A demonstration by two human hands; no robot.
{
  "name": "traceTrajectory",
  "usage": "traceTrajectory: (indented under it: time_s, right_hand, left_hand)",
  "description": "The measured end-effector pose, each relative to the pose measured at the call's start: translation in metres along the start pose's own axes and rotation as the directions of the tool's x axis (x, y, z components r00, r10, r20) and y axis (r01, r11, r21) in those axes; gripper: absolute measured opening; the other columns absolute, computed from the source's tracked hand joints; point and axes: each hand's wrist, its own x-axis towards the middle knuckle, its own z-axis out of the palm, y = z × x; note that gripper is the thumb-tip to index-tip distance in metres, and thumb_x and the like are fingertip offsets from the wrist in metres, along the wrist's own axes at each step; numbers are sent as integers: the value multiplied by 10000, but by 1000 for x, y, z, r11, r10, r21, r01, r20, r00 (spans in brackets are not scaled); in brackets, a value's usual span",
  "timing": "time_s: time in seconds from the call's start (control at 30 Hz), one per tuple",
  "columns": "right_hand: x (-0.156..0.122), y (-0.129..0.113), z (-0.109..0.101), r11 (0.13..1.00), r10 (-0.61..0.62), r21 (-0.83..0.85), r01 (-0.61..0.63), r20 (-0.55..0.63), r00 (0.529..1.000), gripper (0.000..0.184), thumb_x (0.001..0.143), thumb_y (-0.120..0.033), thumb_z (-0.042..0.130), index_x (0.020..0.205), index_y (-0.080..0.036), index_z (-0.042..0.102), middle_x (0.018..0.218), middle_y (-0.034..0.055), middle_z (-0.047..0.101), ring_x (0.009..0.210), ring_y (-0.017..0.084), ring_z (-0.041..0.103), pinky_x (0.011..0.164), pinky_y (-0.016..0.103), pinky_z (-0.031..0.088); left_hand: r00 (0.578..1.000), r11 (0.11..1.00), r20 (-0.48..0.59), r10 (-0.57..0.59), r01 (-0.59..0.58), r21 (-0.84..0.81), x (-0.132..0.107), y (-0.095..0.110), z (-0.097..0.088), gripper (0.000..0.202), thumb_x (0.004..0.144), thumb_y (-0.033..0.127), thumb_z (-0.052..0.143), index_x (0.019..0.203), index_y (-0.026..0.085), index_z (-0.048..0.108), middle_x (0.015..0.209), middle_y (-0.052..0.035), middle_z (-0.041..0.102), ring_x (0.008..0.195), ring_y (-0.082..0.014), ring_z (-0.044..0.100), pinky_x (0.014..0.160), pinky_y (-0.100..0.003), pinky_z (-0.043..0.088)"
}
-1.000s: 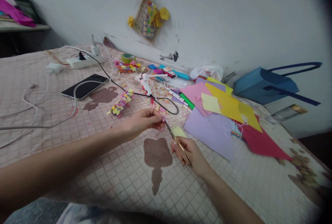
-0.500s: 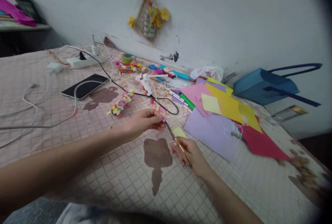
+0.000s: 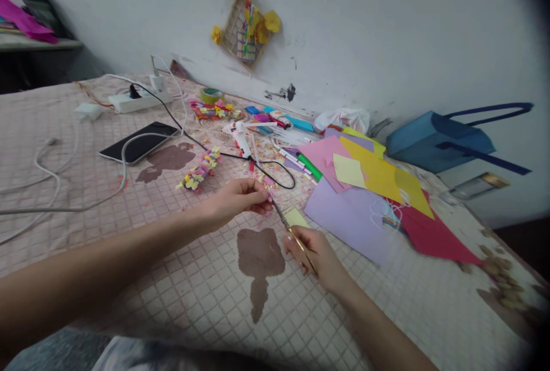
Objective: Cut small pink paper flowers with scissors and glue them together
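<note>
My left hand (image 3: pixel 240 199) is closed in a pinch on a tiny pink paper scrap (image 3: pixel 268 195) above the checked cloth. My right hand (image 3: pixel 315 256) grips a pair of thin gold scissors (image 3: pixel 289 228), whose blades point up and left to the scrap at my left fingertips. A small pale yellow paper piece (image 3: pixel 296 218) lies just beyond the scissors. Paper snippets are scattered on the cloth around my left hand.
Coloured paper sheets (image 3: pixel 369 188) lie to the right, markers and a glue gun (image 3: pixel 243 139) behind. A black cable (image 3: pixel 275 173), a phone (image 3: pixel 137 142), a power strip (image 3: pixel 140 101) and white cords sit left. A blue bag (image 3: pixel 442 139) leans by the wall.
</note>
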Motion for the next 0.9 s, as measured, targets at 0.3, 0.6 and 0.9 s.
traceTrajectory:
  time_s: [0.3,0.6,0.9]
  right_hand:
    - [0,0,-2,991,34,127,-44,75,997,385,837,-487,423,645,-160,492,466,-71,360,393,62,315,379,182,247]
    - [0,0,-2,1000,5,10,-5,19,1000,403,834,-505,424,629,-164,488,460,-65,373,393,66,346,394,196,247]
    - [0,-1,1,986,47,157,-53,44,998,389,826,-497,433,645,-158,489,458,-72,359,390,57,319,377,180,251]
  left_hand:
    - [1000,1000,4,-19,19,-8,-1,1,1,153,729,240,635,721,109,555,707,-57,668,680,-123,628,680,-249,453]
    - [1000,1000,-7,-20,20,9,-1,-1,0,143,733,231,624,711,113,547,699,-53,665,670,-121,624,665,-244,452]
    - [999,999,-40,-19,17,-51,-4,-1,6,125,758,215,600,729,110,538,709,-50,646,674,-119,610,693,-268,452]
